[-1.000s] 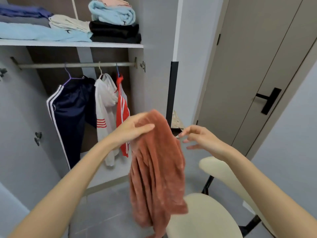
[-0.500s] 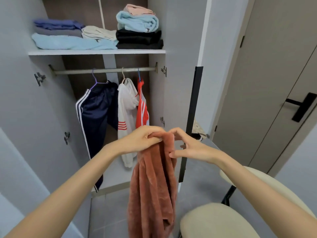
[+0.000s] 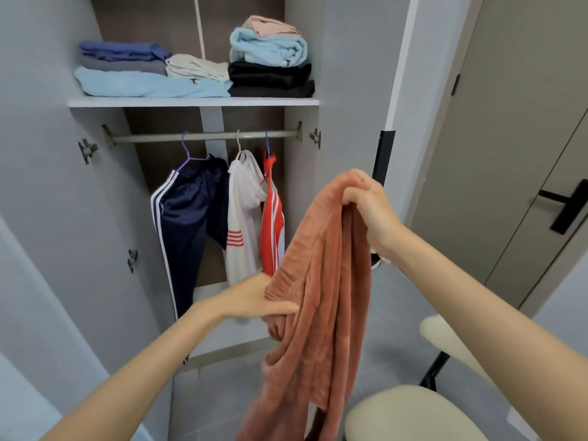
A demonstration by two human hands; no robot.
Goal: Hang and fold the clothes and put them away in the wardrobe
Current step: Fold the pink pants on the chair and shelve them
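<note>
A fuzzy rust-pink garment (image 3: 321,297) hangs in front of the open wardrobe (image 3: 191,102). My right hand (image 3: 369,205) grips its top edge, raised to about the height of the hanging clothes. Lower and to the left, my left hand (image 3: 254,300) pinches a fold of the same garment. On the rail (image 3: 203,136) hang navy striped trousers (image 3: 187,224), a white top (image 3: 241,224) and a red striped piece (image 3: 272,227). Folded clothes (image 3: 197,71) are stacked on the shelf above.
A cream chair (image 3: 410,415) stands at the lower right, its backrest (image 3: 445,332) behind my right arm. A closed beige door with a black handle (image 3: 569,205) is at the far right. Grey floor tiles lie below the wardrobe.
My right hand took hold of the garment's top and lifted it up to the right. My left hand slid down and now pinches the cloth lower on its left side.
</note>
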